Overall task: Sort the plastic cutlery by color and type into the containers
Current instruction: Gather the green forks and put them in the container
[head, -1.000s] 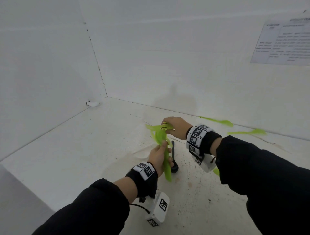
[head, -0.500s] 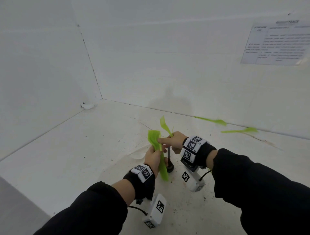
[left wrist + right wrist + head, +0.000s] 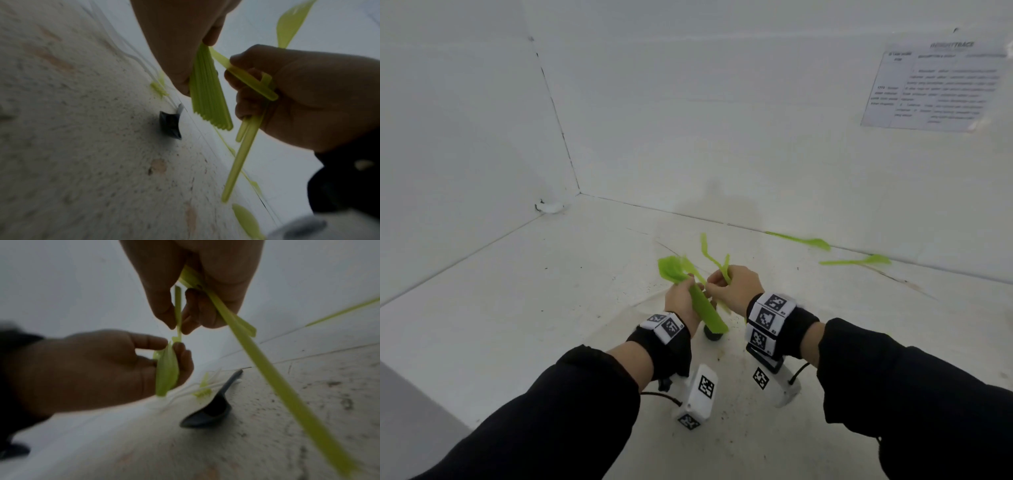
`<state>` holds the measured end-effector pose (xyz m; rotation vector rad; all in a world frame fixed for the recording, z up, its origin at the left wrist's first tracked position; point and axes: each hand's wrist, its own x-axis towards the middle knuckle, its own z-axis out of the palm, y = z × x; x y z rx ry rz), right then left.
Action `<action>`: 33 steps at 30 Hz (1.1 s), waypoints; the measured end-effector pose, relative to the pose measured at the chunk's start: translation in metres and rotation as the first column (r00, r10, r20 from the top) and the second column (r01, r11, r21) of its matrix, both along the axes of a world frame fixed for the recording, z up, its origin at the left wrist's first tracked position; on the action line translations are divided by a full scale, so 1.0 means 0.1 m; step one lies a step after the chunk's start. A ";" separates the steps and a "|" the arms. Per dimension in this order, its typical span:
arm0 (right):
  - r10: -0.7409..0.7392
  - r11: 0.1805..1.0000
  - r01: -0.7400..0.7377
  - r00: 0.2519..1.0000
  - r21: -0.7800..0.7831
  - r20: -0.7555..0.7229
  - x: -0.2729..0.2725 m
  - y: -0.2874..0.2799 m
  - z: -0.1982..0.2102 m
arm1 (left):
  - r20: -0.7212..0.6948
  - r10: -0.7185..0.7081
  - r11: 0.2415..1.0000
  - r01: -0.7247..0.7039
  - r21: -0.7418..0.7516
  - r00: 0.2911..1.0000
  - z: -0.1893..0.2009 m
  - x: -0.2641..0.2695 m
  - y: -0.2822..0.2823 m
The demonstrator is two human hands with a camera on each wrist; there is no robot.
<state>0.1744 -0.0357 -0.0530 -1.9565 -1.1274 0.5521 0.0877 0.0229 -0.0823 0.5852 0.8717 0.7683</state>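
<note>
In the head view my left hand (image 3: 688, 286) grips a stack of green plastic cutlery (image 3: 703, 306), handles pointing down toward me. My right hand (image 3: 717, 284) is right beside it, gripping a few green pieces (image 3: 715, 263) that stick up. The left wrist view shows the stack's handles (image 3: 207, 97) fanned out under my left hand, and my right hand (image 3: 242, 78) curled around long green handles (image 3: 240, 159). In the right wrist view my right thumb and finger pinch one green piece (image 3: 178, 305) just above the stack (image 3: 167, 369). A black spoon (image 3: 714, 334) lies on the table below both hands.
Two green pieces (image 3: 801, 240) (image 3: 859, 261) lie by the back wall on the right. A small green fork (image 3: 202, 391) lies beside the black spoon. White walls close the left and back; a printed sheet (image 3: 935, 89) hangs on the back wall.
My right hand came down from the top of the stack and now sits beside my left hand, with green pieces in it. Both hands shifted slightly toward me.
</note>
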 end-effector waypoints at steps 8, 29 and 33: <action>0.043 0.999 -0.043 0.998 0.005 -0.054 0.01 -0.23 -0.10 | -0.026 -0.043 0.998 0.044 0.033 0.999 -0.07 0.09 -0.11; 0.213 0.874 -0.266 0.962 -0.407 -0.171 -0.15 -0.50 0.04 | -0.100 -0.024 0.988 0.039 0.147 0.995 0.01 -0.11 -0.72; 0.169 0.864 -0.284 0.942 -0.416 -0.292 -0.19 -0.54 0.05 | -0.100 -0.016 0.987 0.032 0.160 0.995 -0.01 -0.14 -0.80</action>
